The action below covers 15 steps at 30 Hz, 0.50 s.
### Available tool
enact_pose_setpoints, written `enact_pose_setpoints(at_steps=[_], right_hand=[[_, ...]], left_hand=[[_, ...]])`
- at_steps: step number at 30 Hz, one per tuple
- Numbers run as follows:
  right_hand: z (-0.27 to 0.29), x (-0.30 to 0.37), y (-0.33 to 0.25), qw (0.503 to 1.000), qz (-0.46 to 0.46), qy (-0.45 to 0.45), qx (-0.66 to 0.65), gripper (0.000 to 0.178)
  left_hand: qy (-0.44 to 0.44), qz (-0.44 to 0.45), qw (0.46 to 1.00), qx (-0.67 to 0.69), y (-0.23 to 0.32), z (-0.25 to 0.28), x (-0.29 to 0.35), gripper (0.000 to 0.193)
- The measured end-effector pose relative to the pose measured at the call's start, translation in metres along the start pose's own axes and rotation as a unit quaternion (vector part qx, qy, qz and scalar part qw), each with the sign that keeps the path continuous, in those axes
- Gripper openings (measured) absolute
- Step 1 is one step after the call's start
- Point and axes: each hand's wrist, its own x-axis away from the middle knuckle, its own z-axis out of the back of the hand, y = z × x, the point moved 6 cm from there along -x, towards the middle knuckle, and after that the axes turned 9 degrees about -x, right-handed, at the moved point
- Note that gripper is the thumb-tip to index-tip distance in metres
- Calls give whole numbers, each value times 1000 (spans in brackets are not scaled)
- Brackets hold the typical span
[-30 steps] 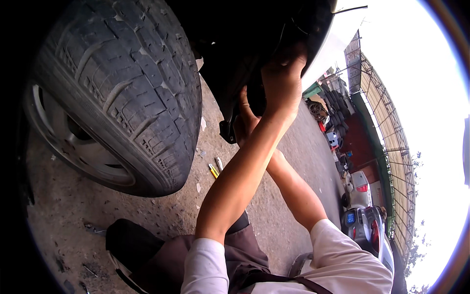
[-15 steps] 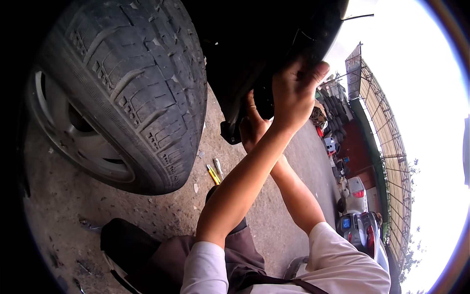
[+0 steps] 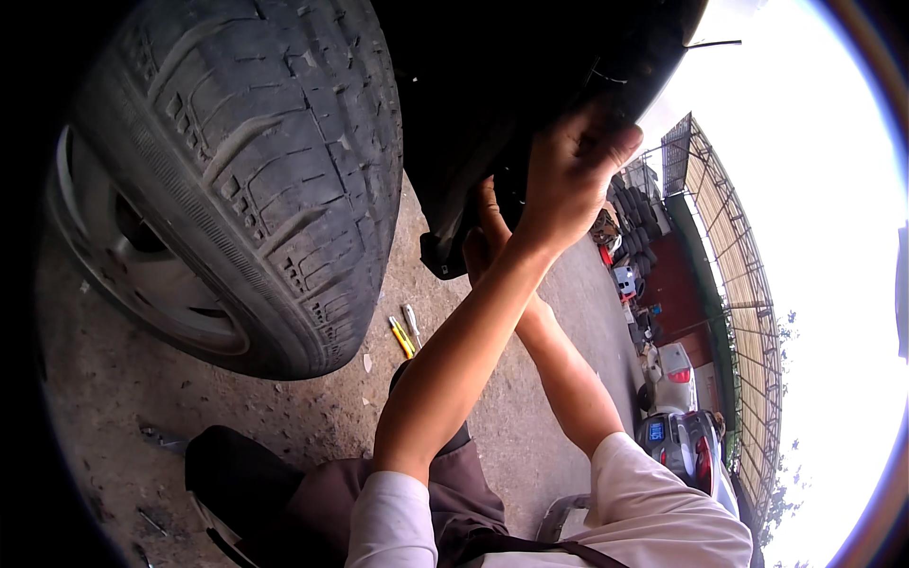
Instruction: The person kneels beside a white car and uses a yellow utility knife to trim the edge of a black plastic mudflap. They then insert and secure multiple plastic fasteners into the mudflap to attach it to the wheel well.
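moved since the earlier frame: thumb of the left hand (image 3: 573, 185), now swung outward past the edge of the black vehicle panel (image 3: 511, 66); view also shifted slightly. left hand: thumb spread from the palm, other fingers lost in shadow at the panel; whether it grips anything, cannot tell. right hand (image 3: 487, 237): below the left, partly behind the crossed left forearm, one finger raised against dark parts, the rest bent; hold, if any, cannot tell. panel: upper centre, just beside the tyre (image 3: 265, 180), which is black, worn, with chipped tread blocks; spoked grey rim (image 3: 133, 251). surface: rough ground (image 3: 303, 412), grey-brown, gritty, scattered with pale flakes; on it, one yellow pen-like tool (image 3: 401, 337) and one silver-grey tool (image 3: 411, 322), side by side near the left forearm. surroundings, right, tipped sideways: piled tyres (image 3: 634, 218); dark red wall (image 3: 670, 275); white vehicle (image 3: 670, 379) with red lamp; dark vehicle (image 3: 674, 445) with blue plate; ribbed canopy (image 3: 743, 284) on a metal frame; sky (image 3: 833, 208), glaring white.
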Motion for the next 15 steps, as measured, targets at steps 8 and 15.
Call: enact_pose_setpoints(at_steps=[8,15], right_hand=[[-6,-1,-19,973,14,18,229,72],[-2,14,-19,953,139,104,249,59]], left_hand=[[-25,9,1000,-5,-3,5,6,31],[14,-217,897,-385,52,14,78,43]])
